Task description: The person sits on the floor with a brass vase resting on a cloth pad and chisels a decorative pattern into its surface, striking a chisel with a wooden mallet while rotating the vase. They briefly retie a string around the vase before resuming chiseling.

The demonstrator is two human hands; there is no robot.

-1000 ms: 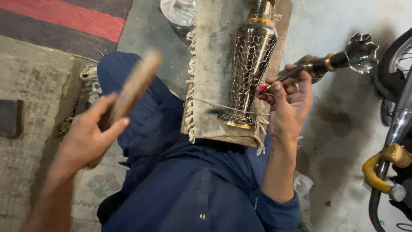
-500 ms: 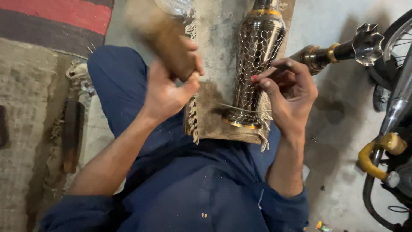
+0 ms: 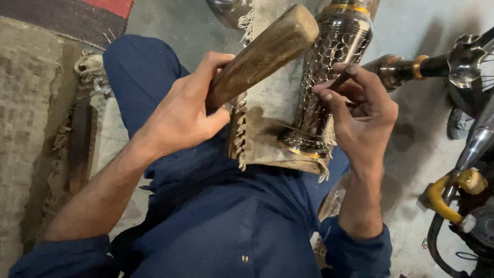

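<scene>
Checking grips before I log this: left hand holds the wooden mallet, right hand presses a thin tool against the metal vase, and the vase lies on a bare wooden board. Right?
Not quite. In the head view the metal vase lies on a fringed cloth pad, not a bare board. The left hand holds the wooden mallet, and the right hand presses the thin tool against it.

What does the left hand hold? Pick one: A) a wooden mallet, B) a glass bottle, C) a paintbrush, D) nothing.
A: the left hand grips a wooden mallet raised over the patterned metal vessel, while the right hand sets a thin tool against it.
</scene>
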